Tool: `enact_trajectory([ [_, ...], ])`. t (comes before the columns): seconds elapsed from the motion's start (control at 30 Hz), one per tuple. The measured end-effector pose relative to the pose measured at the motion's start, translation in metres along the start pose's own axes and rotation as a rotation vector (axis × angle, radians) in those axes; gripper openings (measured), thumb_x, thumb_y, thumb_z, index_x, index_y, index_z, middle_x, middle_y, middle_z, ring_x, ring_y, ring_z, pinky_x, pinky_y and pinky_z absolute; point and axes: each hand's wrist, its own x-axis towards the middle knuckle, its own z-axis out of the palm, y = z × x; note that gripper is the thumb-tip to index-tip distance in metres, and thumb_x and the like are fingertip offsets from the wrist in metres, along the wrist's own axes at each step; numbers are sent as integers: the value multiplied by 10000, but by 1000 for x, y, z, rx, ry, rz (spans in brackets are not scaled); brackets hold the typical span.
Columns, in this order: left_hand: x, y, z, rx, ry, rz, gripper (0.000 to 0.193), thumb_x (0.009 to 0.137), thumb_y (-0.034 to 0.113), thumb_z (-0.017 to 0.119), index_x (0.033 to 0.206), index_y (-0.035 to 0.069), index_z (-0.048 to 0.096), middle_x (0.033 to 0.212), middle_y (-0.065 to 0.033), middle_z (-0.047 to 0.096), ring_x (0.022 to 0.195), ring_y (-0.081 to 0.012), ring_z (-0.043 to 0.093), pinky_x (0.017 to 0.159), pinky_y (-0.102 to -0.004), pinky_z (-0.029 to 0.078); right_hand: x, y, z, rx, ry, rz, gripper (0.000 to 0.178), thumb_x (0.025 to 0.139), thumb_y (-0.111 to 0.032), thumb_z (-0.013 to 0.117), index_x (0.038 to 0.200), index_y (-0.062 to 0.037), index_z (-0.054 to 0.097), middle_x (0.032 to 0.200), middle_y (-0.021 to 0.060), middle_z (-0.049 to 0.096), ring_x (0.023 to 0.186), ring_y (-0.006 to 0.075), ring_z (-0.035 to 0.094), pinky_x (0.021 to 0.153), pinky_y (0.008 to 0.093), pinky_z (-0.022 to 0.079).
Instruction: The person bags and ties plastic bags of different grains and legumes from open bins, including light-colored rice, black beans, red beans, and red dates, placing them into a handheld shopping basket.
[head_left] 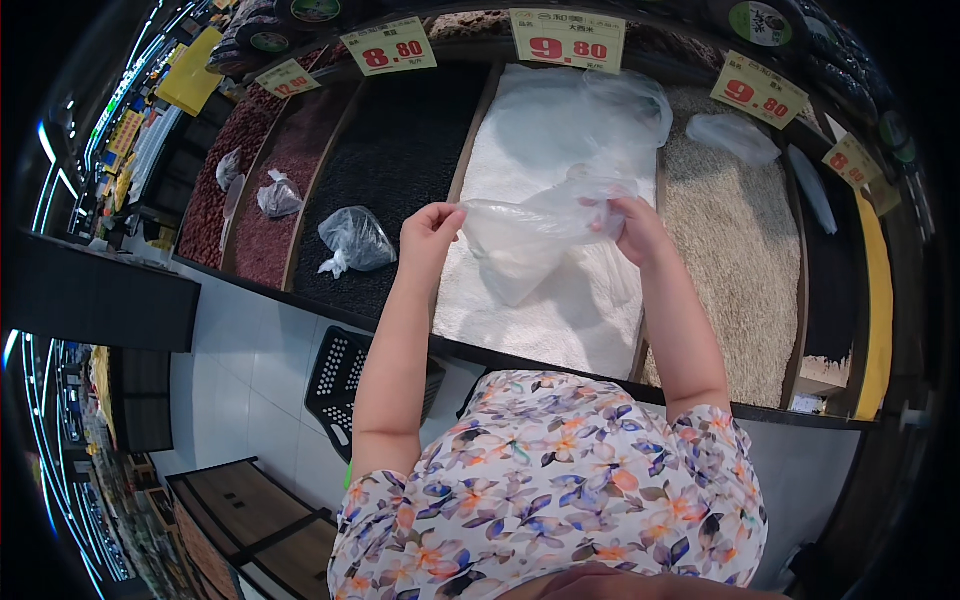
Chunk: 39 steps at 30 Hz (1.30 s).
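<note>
Stretched between my two hands is a clear plastic bag [525, 240], held above a bin of white rice [480, 300]. My left hand [432, 230] pinches one upper corner of the bag. On the other side, my right hand [632, 228] grips the opposite edge, its fingers partly behind the thin film. The bag hangs loose and looks limp, with its lower end just over the rice. More clear plastic [630, 105] lies on the far end of the same bin.
Left of the rice, a black-grain bin [410, 140] holds a knotted bag [357, 238]. Red-bean bins [300, 150] lie beyond it. A tan-grain bin [735, 270] sits right, with a plastic bag [733, 137] on it. Price signs [570, 40] line the back. A black basket [340, 380] stands below.
</note>
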Motion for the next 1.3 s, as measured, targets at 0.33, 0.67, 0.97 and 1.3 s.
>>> enact_trajectory([
  [0.33, -8, 17, 13, -95, 46, 156, 65, 842, 60, 576, 834, 1, 602, 733, -11, 582, 673, -66, 530, 638, -185, 421, -9, 19, -1, -311, -196, 19, 605, 700, -181, 692, 1216, 9, 439, 1152, 134, 545, 1055, 240, 525, 899, 341, 431],
  [0.67, -23, 26, 38, -61, -106, 225, 58, 828, 50, 592, 824, -6, 607, 736, -15, 588, 687, -77, 536, 644, -200, 434, 14, 57, 59, -962, -401, -93, 676, 617, -236, 769, 1215, -84, 493, 1169, 104, 549, 1099, 248, 501, 949, 332, 381],
  [0.97, -38, -51, 26, 220, 103, 44, 399, 730, 115, 697, 1058, -28, 522, 980, -91, 570, 759, -137, 577, 665, -243, 464, 28, 49, 54, -705, -178, 111, 312, 744, -135, 620, 1036, -25, 608, 979, 97, 627, 938, 201, 583, 835, 297, 436],
  [1.3, -29, -62, 53, 552, 24, -58, 378, 754, 265, 682, 956, -43, 594, 849, -115, 641, 709, -160, 609, 644, -276, 484, 25, 50, 54, -530, -217, 67, 383, 697, -80, 676, 1063, -13, 587, 992, 78, 622, 946, 170, 581, 875, 309, 435],
])
